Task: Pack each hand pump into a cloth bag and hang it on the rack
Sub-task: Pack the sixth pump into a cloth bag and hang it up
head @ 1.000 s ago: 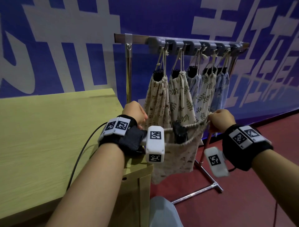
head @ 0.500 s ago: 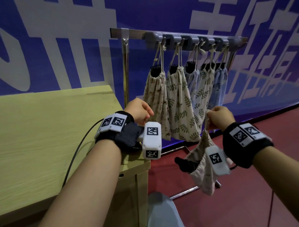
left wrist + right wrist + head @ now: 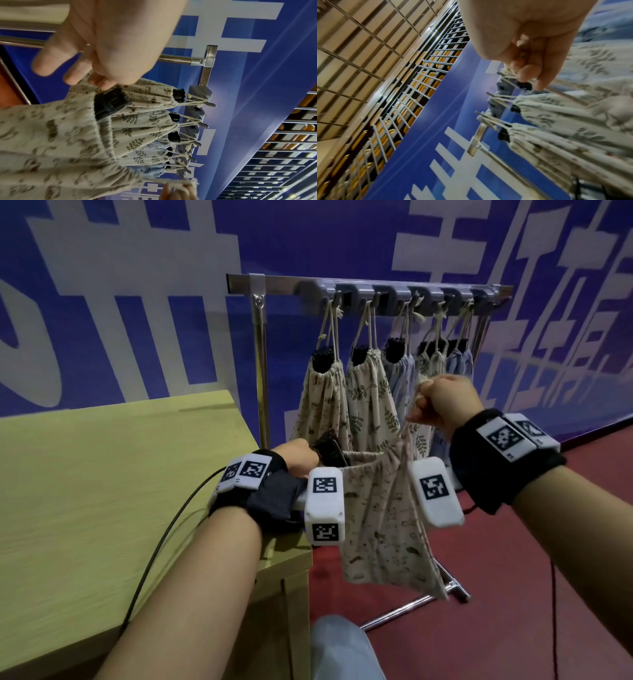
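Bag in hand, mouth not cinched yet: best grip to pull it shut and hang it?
Probably the drawstring, from above, where the right hand already pinches it: the cord runs up from the bag, so pulling it should gather the mouth. The left hand holds the opposite rim beside the black pump top that sticks out.

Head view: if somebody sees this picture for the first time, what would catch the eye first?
Probably the cloth bag stretched between the two hands in the centre, with a black hand pump sticking out of its mouth beside the left hand. The right hand pulls its drawstring upward. Behind them, a row of filled bags hangs from the rack against a blue wall.
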`<action>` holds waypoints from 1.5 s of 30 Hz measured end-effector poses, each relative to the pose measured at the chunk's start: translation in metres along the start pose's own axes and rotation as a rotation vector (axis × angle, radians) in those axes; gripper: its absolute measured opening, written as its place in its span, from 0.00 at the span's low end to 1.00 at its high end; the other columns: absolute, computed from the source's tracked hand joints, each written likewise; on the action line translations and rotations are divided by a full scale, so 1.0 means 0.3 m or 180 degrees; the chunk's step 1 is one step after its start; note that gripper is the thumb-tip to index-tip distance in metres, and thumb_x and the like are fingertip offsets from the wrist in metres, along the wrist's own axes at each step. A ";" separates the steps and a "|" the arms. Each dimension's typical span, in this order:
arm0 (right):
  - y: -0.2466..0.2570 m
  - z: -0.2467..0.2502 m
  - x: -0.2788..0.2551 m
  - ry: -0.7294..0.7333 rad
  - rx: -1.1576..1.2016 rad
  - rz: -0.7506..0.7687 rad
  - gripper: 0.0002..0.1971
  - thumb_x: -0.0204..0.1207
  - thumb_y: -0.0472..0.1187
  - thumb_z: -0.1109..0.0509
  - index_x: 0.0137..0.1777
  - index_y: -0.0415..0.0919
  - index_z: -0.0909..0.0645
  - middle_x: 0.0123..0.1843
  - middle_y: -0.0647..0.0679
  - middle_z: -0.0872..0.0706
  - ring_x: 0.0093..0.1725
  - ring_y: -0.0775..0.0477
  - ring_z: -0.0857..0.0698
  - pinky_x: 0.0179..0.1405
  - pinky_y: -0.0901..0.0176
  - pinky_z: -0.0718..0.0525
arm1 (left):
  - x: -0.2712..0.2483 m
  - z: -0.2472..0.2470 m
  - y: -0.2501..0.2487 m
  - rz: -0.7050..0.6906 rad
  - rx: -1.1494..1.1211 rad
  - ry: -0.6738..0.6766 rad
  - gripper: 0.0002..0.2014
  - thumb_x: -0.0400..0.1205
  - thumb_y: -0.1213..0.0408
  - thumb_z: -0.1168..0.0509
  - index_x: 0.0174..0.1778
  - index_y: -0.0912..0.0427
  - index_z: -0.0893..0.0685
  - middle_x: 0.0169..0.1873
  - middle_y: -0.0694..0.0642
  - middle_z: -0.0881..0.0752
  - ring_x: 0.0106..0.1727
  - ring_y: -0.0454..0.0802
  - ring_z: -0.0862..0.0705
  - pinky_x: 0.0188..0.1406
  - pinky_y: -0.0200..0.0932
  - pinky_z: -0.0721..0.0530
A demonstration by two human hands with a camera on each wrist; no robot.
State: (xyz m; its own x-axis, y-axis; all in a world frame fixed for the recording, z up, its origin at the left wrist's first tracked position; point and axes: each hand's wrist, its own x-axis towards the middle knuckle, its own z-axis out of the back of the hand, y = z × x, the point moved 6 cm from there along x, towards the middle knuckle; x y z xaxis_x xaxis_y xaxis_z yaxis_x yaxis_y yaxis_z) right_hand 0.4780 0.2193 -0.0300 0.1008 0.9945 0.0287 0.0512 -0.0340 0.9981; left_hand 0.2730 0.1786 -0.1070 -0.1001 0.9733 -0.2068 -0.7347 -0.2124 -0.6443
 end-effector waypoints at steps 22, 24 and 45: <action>0.208 -0.102 -0.100 0.0482 0.0030 0.0715 0.14 0.83 0.28 0.47 0.37 0.41 0.30 0.25 0.48 0.31 0.20 0.53 0.29 0.31 0.56 0.15 | 0.043 0.061 0.026 0.0046 -0.1014 -0.0457 0.22 0.82 0.78 0.49 0.68 0.62 0.22 0.71 0.62 0.25 0.70 0.59 0.25 0.69 0.51 0.24; 0.216 -0.104 -0.104 0.0502 -0.0038 0.0739 0.13 0.83 0.28 0.47 0.38 0.41 0.29 0.25 0.48 0.31 0.21 0.54 0.29 0.31 0.56 0.14 | 0.038 0.055 0.024 0.0043 -0.1060 -0.0376 0.21 0.81 0.78 0.47 0.68 0.61 0.22 0.71 0.61 0.25 0.70 0.58 0.25 0.70 0.52 0.24; 0.246 -0.147 -0.133 0.0733 -0.0203 0.0916 0.12 0.84 0.29 0.47 0.40 0.39 0.28 0.25 0.48 0.30 0.21 0.54 0.28 0.23 0.61 0.17 | 0.058 0.052 0.055 0.0436 -0.2417 -0.0382 0.08 0.84 0.69 0.44 0.43 0.67 0.23 0.32 0.60 0.21 0.27 0.51 0.22 0.18 0.38 0.24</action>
State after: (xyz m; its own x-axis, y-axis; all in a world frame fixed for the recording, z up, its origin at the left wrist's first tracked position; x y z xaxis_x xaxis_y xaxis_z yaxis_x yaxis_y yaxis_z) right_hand 0.4339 0.1816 0.0448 -0.1244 0.9416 0.3129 -0.0096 -0.3165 0.9485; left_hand 0.2486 0.1932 -0.1098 -0.2604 0.9276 -0.2677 -0.0544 -0.2910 -0.9552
